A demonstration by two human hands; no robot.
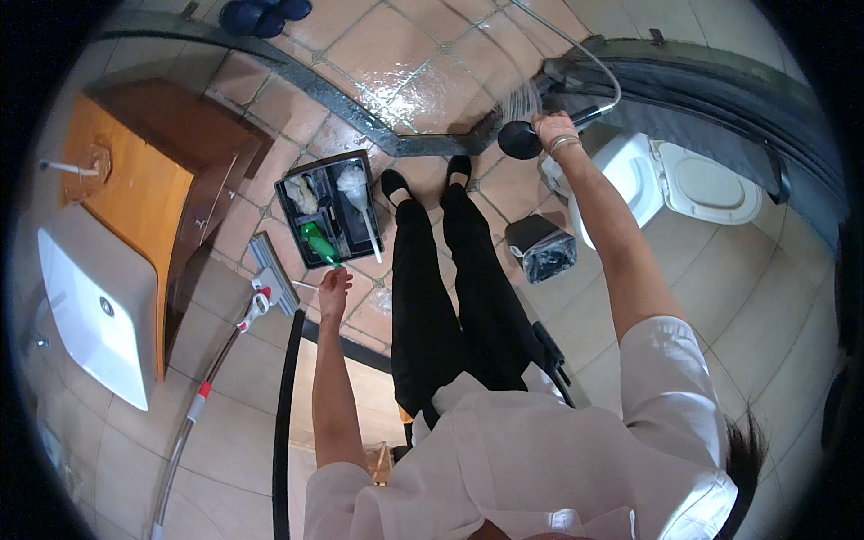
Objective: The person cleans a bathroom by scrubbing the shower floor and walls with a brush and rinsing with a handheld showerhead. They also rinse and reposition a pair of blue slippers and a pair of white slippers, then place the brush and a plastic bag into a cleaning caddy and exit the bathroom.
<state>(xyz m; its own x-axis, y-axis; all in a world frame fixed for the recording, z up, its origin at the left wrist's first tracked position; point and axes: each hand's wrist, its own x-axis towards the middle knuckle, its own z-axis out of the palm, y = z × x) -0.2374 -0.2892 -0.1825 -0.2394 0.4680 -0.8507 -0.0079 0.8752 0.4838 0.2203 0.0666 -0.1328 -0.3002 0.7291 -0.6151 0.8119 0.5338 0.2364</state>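
Observation:
My right hand (555,129) is closed around the handle of a black shower head (520,140). Water (518,101) sprays from it toward the shower floor (432,88), where the tiles shine wet. A metal shower hose (574,42) curves up from the handle. My left hand (334,293) hangs with loosely bent fingers and seems to hold nothing. In the picture it lies just below a green bottle (320,244), which rests in a black caddy (287,223). That caddy also carries a white toilet brush (356,185) and a pale cloth (301,194).
A dark raised sill (324,88) borders the shower. To the right are a toilet (628,179), lid up, and a lined black bin (540,246). On the left stand a flat mop (273,273), a wooden vanity (135,162) and a white basin (94,304). Blue slippers (263,15) lie beyond.

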